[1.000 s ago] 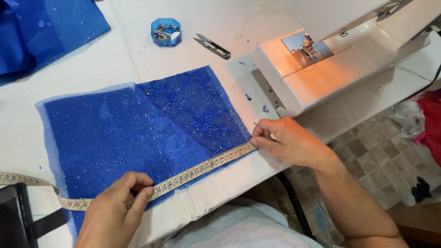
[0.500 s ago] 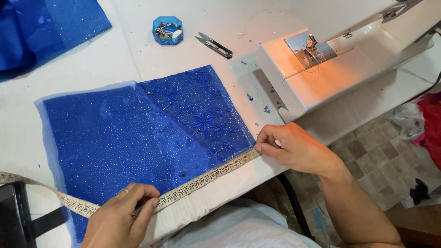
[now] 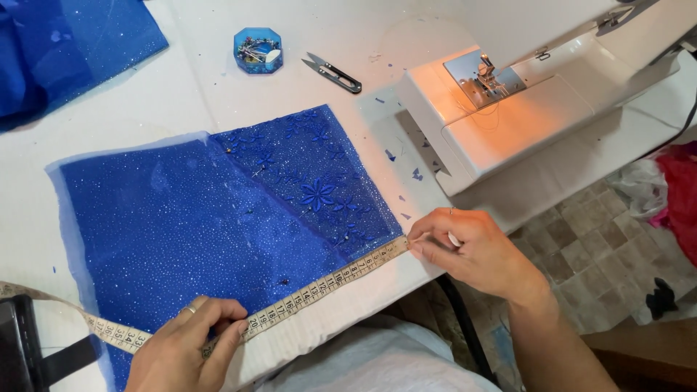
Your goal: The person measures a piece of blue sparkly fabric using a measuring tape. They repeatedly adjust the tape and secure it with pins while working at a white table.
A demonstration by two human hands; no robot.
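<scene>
Fingers [image 3: 428, 243] of right hand [image 3: 472, 254] pinch tape measure [image 3: 327, 279] end at blue fabric [image 3: 218, 225] corner | left hand [image 3: 185, 352] pinches tape flat | edge spanned; reading not yet taken.

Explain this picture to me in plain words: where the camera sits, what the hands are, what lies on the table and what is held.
The one view comes from a camera worn on a person's head, looking down at their own two bare hands. No robot is involved. On the white table lies a glittery blue fabric piece with stitched flowers. The left hand and the right hand each pinch a yellow tape measure, pulled straight along the fabric's near edge. Farther back are a blue pin box, small thread snips, more blue cloth in the far left corner, and a white sewing machine with its lamp lit.
</scene>
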